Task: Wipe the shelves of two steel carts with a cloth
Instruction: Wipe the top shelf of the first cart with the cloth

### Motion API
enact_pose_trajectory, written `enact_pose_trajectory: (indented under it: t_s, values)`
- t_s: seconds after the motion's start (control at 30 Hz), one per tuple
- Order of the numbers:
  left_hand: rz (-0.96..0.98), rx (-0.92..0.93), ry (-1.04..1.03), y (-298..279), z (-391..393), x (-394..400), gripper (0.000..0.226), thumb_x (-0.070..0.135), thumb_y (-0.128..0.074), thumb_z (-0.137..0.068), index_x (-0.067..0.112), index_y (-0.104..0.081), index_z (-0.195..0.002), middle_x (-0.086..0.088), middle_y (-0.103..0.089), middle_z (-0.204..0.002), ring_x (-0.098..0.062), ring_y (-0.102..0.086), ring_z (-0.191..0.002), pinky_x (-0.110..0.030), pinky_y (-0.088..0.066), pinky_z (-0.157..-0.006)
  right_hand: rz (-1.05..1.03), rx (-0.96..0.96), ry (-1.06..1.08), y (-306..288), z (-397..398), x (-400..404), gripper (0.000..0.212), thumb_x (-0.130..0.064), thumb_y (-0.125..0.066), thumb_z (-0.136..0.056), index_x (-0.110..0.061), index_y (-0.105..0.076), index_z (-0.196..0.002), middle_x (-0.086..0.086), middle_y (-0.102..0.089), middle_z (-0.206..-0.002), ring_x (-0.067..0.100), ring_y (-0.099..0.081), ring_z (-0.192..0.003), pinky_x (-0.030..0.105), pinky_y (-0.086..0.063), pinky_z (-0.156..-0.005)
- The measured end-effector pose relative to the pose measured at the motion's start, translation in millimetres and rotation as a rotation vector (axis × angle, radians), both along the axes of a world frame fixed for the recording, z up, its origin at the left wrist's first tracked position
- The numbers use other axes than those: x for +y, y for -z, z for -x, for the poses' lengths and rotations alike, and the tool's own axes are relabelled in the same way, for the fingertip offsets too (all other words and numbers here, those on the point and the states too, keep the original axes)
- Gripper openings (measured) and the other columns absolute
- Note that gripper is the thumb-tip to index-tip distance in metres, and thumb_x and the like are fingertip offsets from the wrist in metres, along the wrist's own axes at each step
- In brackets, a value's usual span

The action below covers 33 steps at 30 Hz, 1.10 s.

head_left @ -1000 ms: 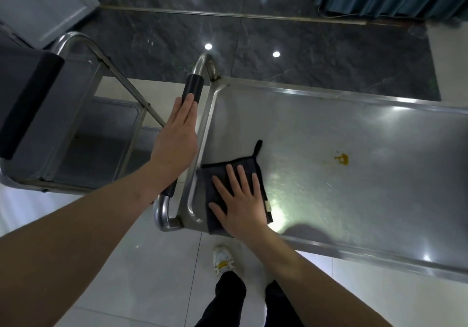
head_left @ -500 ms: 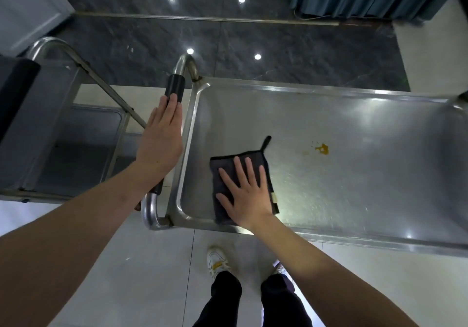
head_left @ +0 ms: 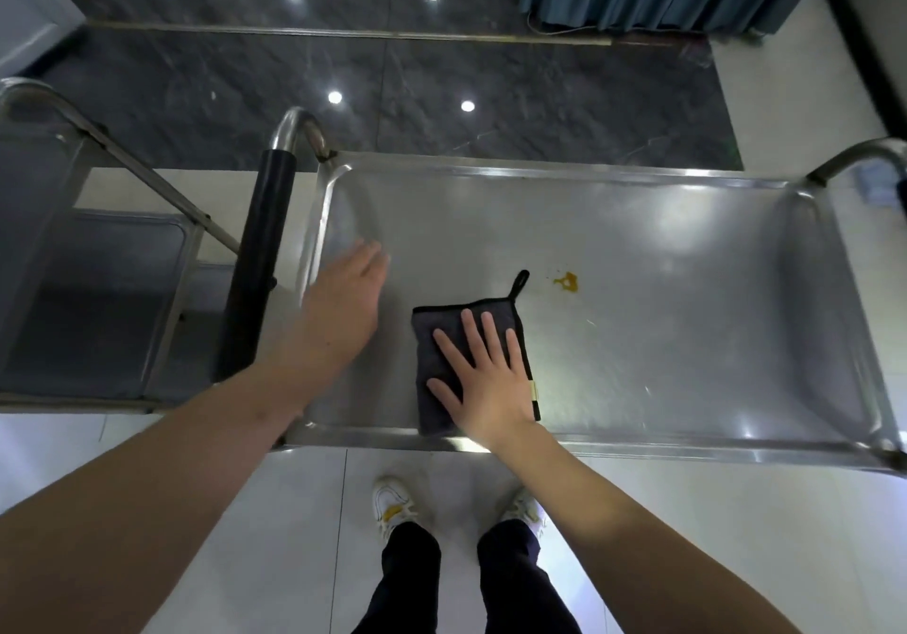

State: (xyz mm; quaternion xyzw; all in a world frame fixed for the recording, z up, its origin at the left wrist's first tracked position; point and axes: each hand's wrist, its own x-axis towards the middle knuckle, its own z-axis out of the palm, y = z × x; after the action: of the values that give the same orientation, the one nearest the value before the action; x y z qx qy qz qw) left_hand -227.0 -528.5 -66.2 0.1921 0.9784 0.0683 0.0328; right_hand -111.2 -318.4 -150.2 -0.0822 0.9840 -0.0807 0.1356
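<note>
Cloth (head_left: 444,363) (one) under flat right hand (head_left: 486,378); two carts (head_left: 638,240)

Right hand (head_left: 483,378) flat on cloth (head_left: 432,368), steel shelf (head_left: 662,339)

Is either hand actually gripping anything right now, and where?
Nothing is gripped. The right hand presses flat, fingers straight, on the middle of the dark cloth. The left hand is open over the shelf, blurred.
</note>
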Motion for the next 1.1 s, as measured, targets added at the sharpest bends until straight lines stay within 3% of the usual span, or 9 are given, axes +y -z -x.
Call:
enact_pose_trajectory:
  t_s: [0.07,0.17,0.3,0.43,0.57,0.7,0.83,1.1]
  values:
    - [-0.027,-0.108,-0.003,12.5,-7.8,26.8,0.056,-0.007,-0.041,-0.087,-0.001,-0.051,-0.142,-0.021,-0.048,-0.149,-0.04,-0.047,-0.136,-0.05,-0.037,-0.115,-0.011,0.008,0.006,1.3,-12.2,18.9,0.07,-0.068,-0.028,-0.103,-0.038,-0.02,-0.166,0.007,-0.002,-0.176,0.03,0.005,-0.162,0.056,-0.006,-0.129]
    - [0.024,-0.23,0.005,25.8,-12.1,59.5,0.061,0.0,-0.039,-0.095,0.006,-0.032,-0.156,-0.011,-0.026,-0.165,-0.029,-0.027,-0.151,-0.04,-0.018,-0.124,-0.046,0.033,0.004,1.9,-26.1,43.2,0.07,-0.068,-0.034,-0.101,-0.034,-0.033,-0.163,0.01,-0.012,-0.175,0.033,-0.006,-0.162,0.059,-0.015,-0.127]
    - [0.117,-0.317,-0.037,38.9,-7.0,74.8,0.063,0.003,-0.035,-0.098,0.01,-0.023,-0.159,-0.004,-0.015,-0.169,-0.023,-0.018,-0.154,-0.039,-0.017,-0.123,-0.037,0.068,-0.043,8.1,-28.5,53.1,0.07,-0.063,-0.042,-0.1,-0.025,-0.041,-0.16,0.015,-0.016,-0.174,0.038,-0.006,-0.161,0.06,-0.011,-0.128]
    - [0.152,-0.408,-0.078,48.0,-6.3,75.5,0.065,0.008,-0.037,-0.097,0.013,-0.022,-0.16,-0.001,-0.011,-0.17,-0.02,-0.014,-0.155,-0.04,-0.02,-0.122,0.018,0.065,-0.063,16.4,-6.9,47.6,0.071,-0.062,-0.035,-0.103,-0.031,-0.025,-0.166,0.012,-0.002,-0.176,0.035,0.008,-0.162,0.056,-0.003,-0.13]
    - [0.196,-0.437,-0.105,48.7,-5.2,74.9,0.069,0.012,-0.038,-0.096,0.019,-0.017,-0.162,0.005,-0.006,-0.17,-0.014,-0.011,-0.156,-0.043,-0.023,-0.122,-0.02,0.049,-0.032,19.7,61.9,49.1,0.071,-0.064,-0.021,-0.104,-0.036,-0.01,-0.168,0.01,0.007,-0.176,0.034,0.011,-0.161,0.053,0.007,-0.129]
    - [0.25,-0.431,-0.093,47.5,-0.6,79.5,0.068,0.012,-0.037,-0.097,0.019,-0.017,-0.161,0.004,-0.006,-0.17,-0.015,-0.012,-0.156,-0.04,-0.023,-0.122,0.017,0.132,0.051,20.1,151.2,72.6,0.071,-0.064,-0.026,-0.102,-0.035,-0.021,-0.167,0.011,-0.005,-0.176,0.034,-0.001,-0.162,0.053,0.002,-0.129]
    - [0.275,-0.412,-0.078,47.1,2.5,80.6,0.068,0.01,-0.04,-0.095,0.015,-0.022,-0.16,0.001,-0.011,-0.17,-0.015,-0.017,-0.155,-0.036,-0.026,-0.119,-0.005,0.095,0.151,17.3,212.7,109.5,0.072,-0.067,-0.023,-0.102,-0.038,-0.014,-0.167,0.009,0.001,-0.176,0.032,0.005,-0.162,0.052,0.006,-0.129]
    - [0.256,-0.46,-0.079,50.0,3.1,79.6,0.069,0.008,-0.042,-0.094,0.016,-0.022,-0.16,0.001,-0.01,-0.17,-0.017,-0.014,-0.155,-0.036,-0.022,-0.122,-0.005,0.07,0.238,13.8,220.4,85.8,0.071,-0.061,-0.02,-0.102,-0.034,-0.012,-0.167,0.008,0.002,-0.176,0.034,0.008,-0.161,0.055,0.008,-0.128]
